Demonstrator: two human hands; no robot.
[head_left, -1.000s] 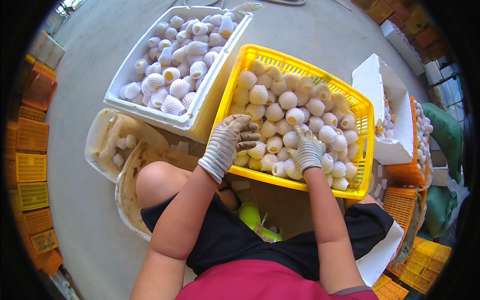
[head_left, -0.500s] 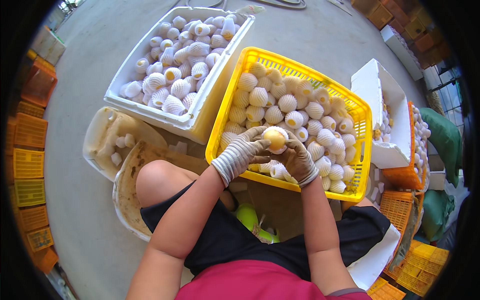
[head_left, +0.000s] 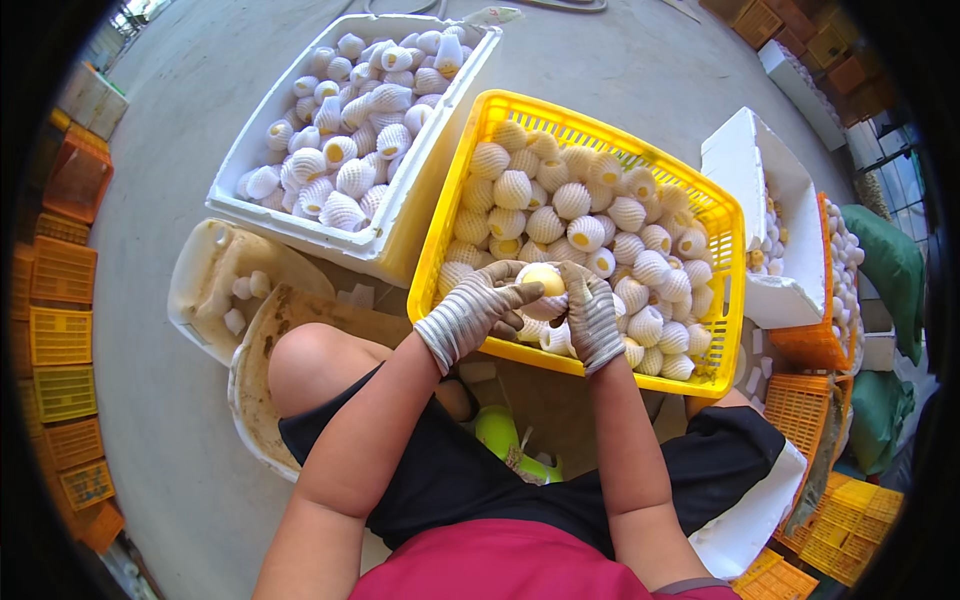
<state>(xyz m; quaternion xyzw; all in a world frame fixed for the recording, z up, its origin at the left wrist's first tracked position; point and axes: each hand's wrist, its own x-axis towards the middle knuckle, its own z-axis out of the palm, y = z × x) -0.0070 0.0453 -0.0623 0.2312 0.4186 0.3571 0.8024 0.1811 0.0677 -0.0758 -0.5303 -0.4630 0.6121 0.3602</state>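
Note:
Between my two gloved hands is a round yellow fruit, partly wrapped in a white foam net sleeve. My left hand grips its left side, thumb across the front. The fingers of my right hand close on its right side and the sleeve's edge. Both hands are over the near rim of a yellow plastic basket, which is filled with fruits in foam nets. The kind of fruit is not clear from here.
Left of the basket stands a white foam box heaped with netted fruits. A dirty plastic jug and a worn tub lie near my knee. At right are another foam box and orange crates. Stacked crates line the left.
My right hand has turned more upright beside the fruit. The fruit has tilted and shifted slightly left, with more of the foam net showing below it.

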